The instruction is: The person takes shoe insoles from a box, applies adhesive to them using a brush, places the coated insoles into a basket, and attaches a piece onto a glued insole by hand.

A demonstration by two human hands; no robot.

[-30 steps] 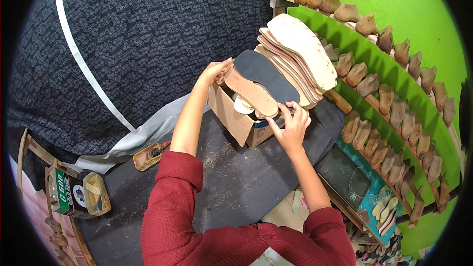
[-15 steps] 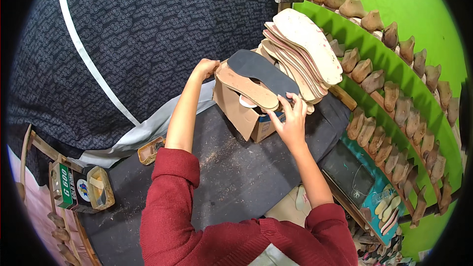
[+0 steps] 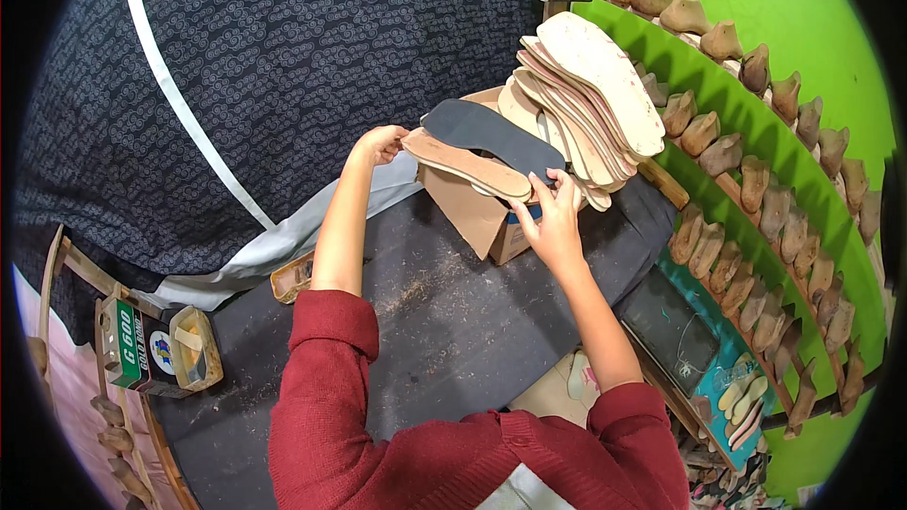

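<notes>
A tan insole [image 3: 465, 168] lies tilted above an open cardboard box [image 3: 460, 205]. At its left end, my left hand [image 3: 380, 145] has its fingers closed on the insole's edge. My right hand [image 3: 556, 227] grips the insole's other end with thumb and fingers, and its fingertips also reach the lower end of a black insole [image 3: 491, 135]. That black insole rests beside the tan one on the box. A tall stack of pale insoles [image 3: 605, 85] leans just behind and to the right.
Wooden shoe lasts [image 3: 723, 153] line racks along the green wall at right. On the dark table cloth [image 3: 416, 340] are scattered shavings. A small tray [image 3: 293, 276] sits at the left, with a green and black tin [image 3: 132, 349] and a tub [image 3: 195, 345] nearer me.
The tan insole has moved left and up off the box, its left end now past the box edge. My left hand has shifted left with it, and my right hand slightly up.
</notes>
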